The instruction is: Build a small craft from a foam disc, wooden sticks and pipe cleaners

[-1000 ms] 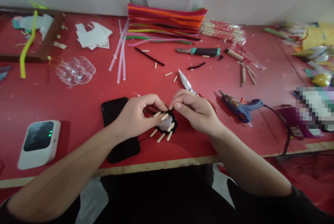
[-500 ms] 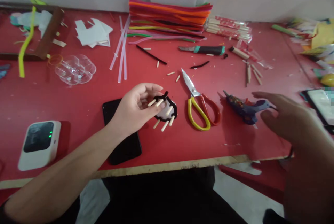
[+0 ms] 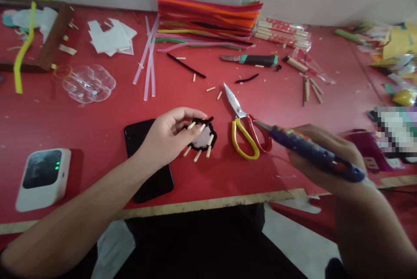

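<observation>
Between the thumb and fingers of my left hand is a small round craft piece. It has a pale face, a black fuzzy rim and several short wooden sticks standing out around its edge. My right hand is wrapped round a dark blue hot glue gun, raised off the table with its nozzle pointing left toward the scissors. The scissors, with one yellow and one red handle, lie slightly spread between my hands. A black phone lies partly under my left wrist.
Behind are a bundle of coloured pipe cleaners, a utility knife, clear glue sticks, white paper scraps and a clear plastic box. Cut stick pieces lie scattered. A white device stands at the left.
My right hand has taken hold of the glue gun, lifted it and swung it leftward. My left hand keeps the round piece, now tilted slightly differently.
</observation>
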Demonstrator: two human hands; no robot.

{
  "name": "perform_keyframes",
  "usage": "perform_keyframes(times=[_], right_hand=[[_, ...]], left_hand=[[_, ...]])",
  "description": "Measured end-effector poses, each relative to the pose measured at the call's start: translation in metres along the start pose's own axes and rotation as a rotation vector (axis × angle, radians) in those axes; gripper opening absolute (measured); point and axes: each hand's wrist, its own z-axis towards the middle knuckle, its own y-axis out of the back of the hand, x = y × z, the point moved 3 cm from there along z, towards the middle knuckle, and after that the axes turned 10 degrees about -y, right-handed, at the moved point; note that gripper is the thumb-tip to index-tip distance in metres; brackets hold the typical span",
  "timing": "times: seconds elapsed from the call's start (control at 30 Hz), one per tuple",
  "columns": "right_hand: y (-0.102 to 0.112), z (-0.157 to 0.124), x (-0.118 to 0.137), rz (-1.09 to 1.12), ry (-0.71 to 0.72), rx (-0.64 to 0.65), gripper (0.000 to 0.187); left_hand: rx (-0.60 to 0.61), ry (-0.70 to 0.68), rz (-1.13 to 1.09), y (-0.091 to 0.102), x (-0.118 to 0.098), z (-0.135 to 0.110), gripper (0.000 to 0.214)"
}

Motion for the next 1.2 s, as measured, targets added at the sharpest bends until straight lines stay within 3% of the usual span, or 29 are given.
perform_keyframes(times=[0.1,0.23,0.57,0.87,1.2], right_hand=[[-0.018,-0.004,0.040,0.103,0.215,0.122,0.052],[-0.029,-0.001,0.057,0.074,0.206,0.071,0.034],[-0.038,0.001,0.064,0.034,0.230,0.074,0.025],[-0.040,-0.002,0.066,0.002,0.198,0.028,0.013],[-0.042,-0.005,0.066,-0.050,0.178,-0.033,0.009]], left_hand=[[0.022,0.029,-0.076,-0.002,0.000,0.000,0.011],[0.053,0.086,-0.177,-0.004,0.000,-0.001,0.010],[0.090,0.149,-0.127,-0.005,-0.005,-0.003,0.011],[0.135,0.080,0.096,-0.002,-0.006,-0.003,0.020],[0.158,0.014,0.103,-0.004,-0.005,-0.006,0.019]])
